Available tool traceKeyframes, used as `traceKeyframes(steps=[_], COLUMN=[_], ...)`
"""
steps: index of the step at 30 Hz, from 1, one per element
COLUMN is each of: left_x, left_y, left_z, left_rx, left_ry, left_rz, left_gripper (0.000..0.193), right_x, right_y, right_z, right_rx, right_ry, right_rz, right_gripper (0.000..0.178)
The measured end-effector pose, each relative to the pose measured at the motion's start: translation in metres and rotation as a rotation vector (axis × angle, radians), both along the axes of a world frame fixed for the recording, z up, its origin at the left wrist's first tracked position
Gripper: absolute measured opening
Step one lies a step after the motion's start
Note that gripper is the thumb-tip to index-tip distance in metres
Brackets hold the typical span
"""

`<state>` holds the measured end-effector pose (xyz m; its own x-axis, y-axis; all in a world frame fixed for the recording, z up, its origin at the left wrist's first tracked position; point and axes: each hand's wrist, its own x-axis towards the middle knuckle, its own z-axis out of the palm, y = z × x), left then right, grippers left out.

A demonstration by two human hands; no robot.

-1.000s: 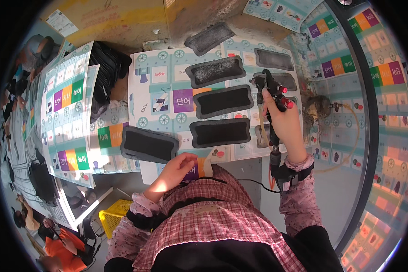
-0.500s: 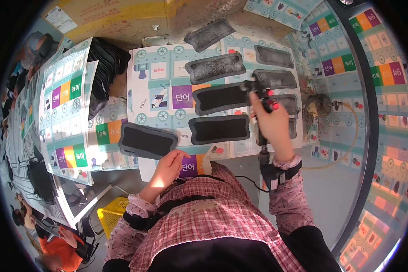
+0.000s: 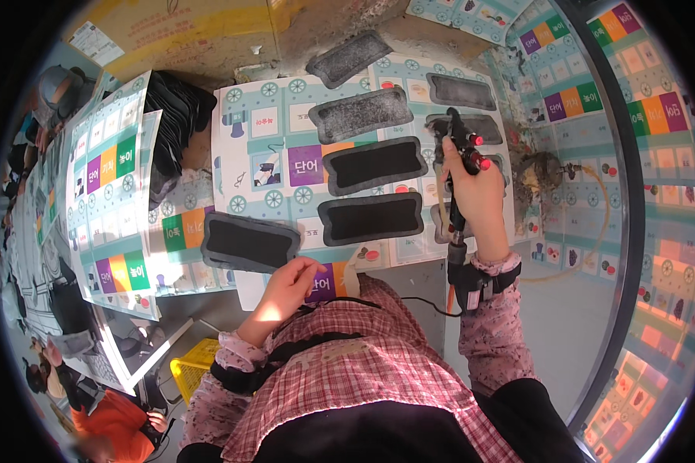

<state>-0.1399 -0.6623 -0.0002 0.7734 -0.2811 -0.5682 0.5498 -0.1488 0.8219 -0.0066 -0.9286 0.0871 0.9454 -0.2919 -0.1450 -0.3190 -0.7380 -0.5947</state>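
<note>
1. Two bare hands work here: the right hand (image 3: 479,197) sits right of centre in the frame, the left hand (image 3: 286,292) lower and left of centre.
2. Its fingers wrapped round, the right hand grips a black gun (image 3: 459,131) with red knobs, one digit stretched up toward the head, which lies over the right-hand pads.
3. To my eye the gun is stiff and carries some weight; I'd hold it by the body, as here, clear of the knobs.
4. Loosely curled, the left fingers rest at the lower right corner of a slanted pad (image 3: 251,241); I cannot tell whether they pinch it.
5. Two matt black pads (image 3: 376,165) lie one below the other at mid-frame; a speckled grey pad (image 3: 361,116) is above them, and more grey pads (image 3: 462,92) run down the right, some partly behind the hand and gun.
6. These look light and bendy, their faces easily smudged; I'd lift each by its grey border.
7. Most lie on a printed board (image 3: 301,197); a dark stack (image 3: 176,116) stands upper left, a yellow basket (image 3: 193,366) lower left.
</note>
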Motion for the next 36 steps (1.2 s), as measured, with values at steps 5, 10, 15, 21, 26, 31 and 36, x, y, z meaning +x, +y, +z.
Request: traceKeyframes(steps=[5,10,15,21,26,31,36], left_x=[-0.002,-0.002,-0.001,-0.012,-0.016,-0.027,-0.03], left_y=[-0.002,0.0,-0.004,-0.003,-0.005,-0.001,-0.003], left_z=[-0.001,-0.003,-0.004,-0.008,-0.005,-0.011,-0.009], left_rx=[0.0,0.001,-0.001,0.028,0.072,0.09,0.076], left_ry=[0.048,0.03,0.054,0.076,0.061,0.052,0.033], left_rz=[-0.008,-0.014,-0.043,-0.073,-0.119,-0.125,-0.138], left_gripper=[0.017,0.017,0.017,0.017,0.019,0.019,0.02], right_x=[-0.006,-0.051,-0.071,-0.065,-0.079,-0.07,-0.087], right_y=[-0.009,0.005,0.003,-0.015,0.028,0.012,0.043], right_z=[-0.012,-0.016,-0.026,-0.039,-0.038,-0.046,-0.032], right_rx=[0.222,0.611,0.362,0.186,0.177,0.046,0.198], right_ry=[-0.023,0.024,0.008,0.028,0.114,-0.005,0.009], right_rz=[0.088,0.118,0.211,-0.043,0.185,0.092,0.223], right_gripper=[0.048,0.038,0.04,0.047,0.046,0.043,0.04])
